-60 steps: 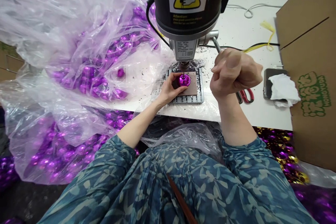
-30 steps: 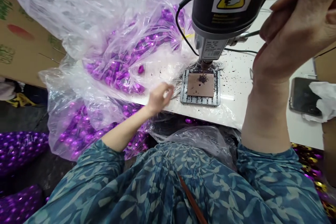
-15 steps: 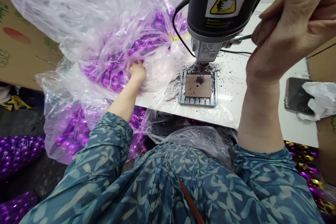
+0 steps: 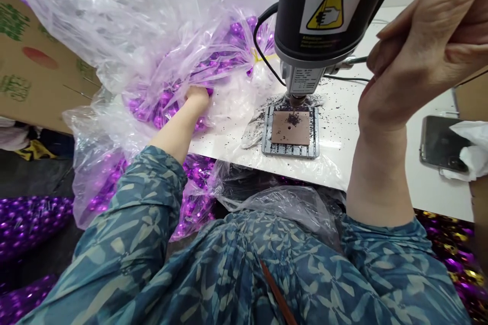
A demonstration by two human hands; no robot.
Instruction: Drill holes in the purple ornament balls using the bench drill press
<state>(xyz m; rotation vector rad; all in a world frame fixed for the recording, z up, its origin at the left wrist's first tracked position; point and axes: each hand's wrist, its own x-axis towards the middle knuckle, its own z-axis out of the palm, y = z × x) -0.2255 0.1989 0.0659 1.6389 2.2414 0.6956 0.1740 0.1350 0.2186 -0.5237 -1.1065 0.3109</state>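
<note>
My left hand point(image 4: 198, 95) reaches in among shiny purple balls point(image 4: 165, 106) at the mouth of a clear plastic bag point(image 4: 125, 35). Its fingers are hidden by the balls and film. On the right, my right hand point(image 4: 427, 45) is closed around the end of a metal lever point(image 4: 356, 61) at the side of a small black bench drill press point(image 4: 290, 25). Below its chuck point(image 4: 299, 100), a brown board point(image 4: 299, 134) with a small hole lies on a slotted metal base point(image 4: 269, 137). Dark shavings are heaped on the board.
Shavings are scattered over the white table point(image 4: 337, 137). A phone point(image 4: 438, 144) and crumpled white tissue point(image 4: 478, 150) lie at right. A cardboard box point(image 4: 41, 81) stands at left. A black cable point(image 4: 256, 35) loops beside the drill. More bagged purple balls point(image 4: 34, 223) lie low at left.
My left hand has gone deeper among the purple balls, and its fingers are now covered. My right hand stays on the lever. The whole view has shifted slightly.
</note>
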